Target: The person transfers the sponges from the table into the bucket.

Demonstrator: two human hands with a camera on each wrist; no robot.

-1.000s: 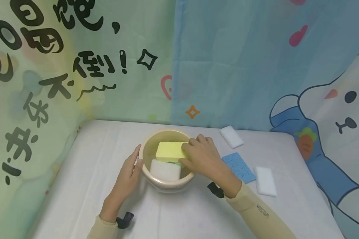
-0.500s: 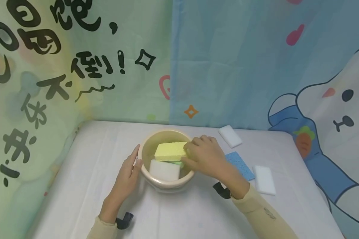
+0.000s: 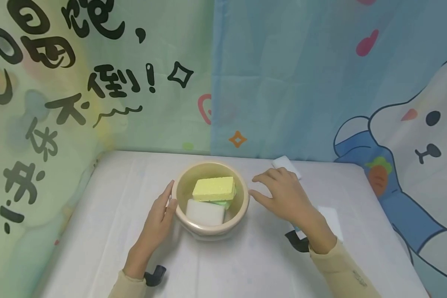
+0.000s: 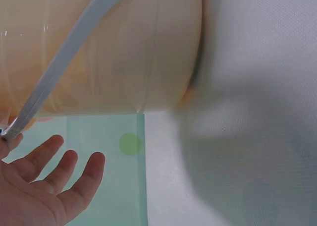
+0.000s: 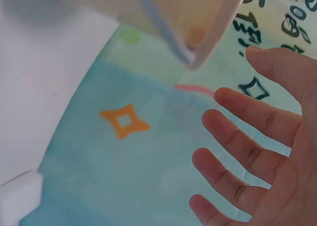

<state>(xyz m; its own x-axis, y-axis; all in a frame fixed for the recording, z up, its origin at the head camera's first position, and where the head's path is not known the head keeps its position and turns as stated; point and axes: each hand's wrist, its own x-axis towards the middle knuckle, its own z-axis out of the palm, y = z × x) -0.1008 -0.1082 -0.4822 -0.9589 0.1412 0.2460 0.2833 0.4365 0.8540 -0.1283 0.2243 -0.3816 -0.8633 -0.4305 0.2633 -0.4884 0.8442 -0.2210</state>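
Observation:
A cream bucket (image 3: pixel 208 229) with a grey handle (image 4: pixel 63 57) stands upright on the table. Inside it a yellow sponge (image 3: pixel 214 188) lies on top, with a white sponge (image 3: pixel 205 212) in front and a green one (image 3: pixel 225 203) partly covered. My left hand (image 3: pixel 158 219) touches the bucket's left rim, thumb toward me; in the left wrist view its other fingers (image 4: pixel 86 179) spread loosely, off the wall. To the right of the rim, my right hand (image 3: pixel 283 194) holds nothing, its fingers (image 5: pixel 237 137) spread apart in the right wrist view.
Two white sponges lie to the right, one at the back edge (image 3: pixel 287 164) and one (image 3: pixel 331 219) partly behind my right wrist. That forearm almost wholly hides a blue sponge (image 3: pixel 296 228). A printed curtain (image 3: pixel 283 82) hangs behind the white table (image 3: pixel 223 273).
My right hand has let go of the yellow sponge and drawn back rightward out of the bucket, now covering the blue sponge. The left hand stays at the rim.

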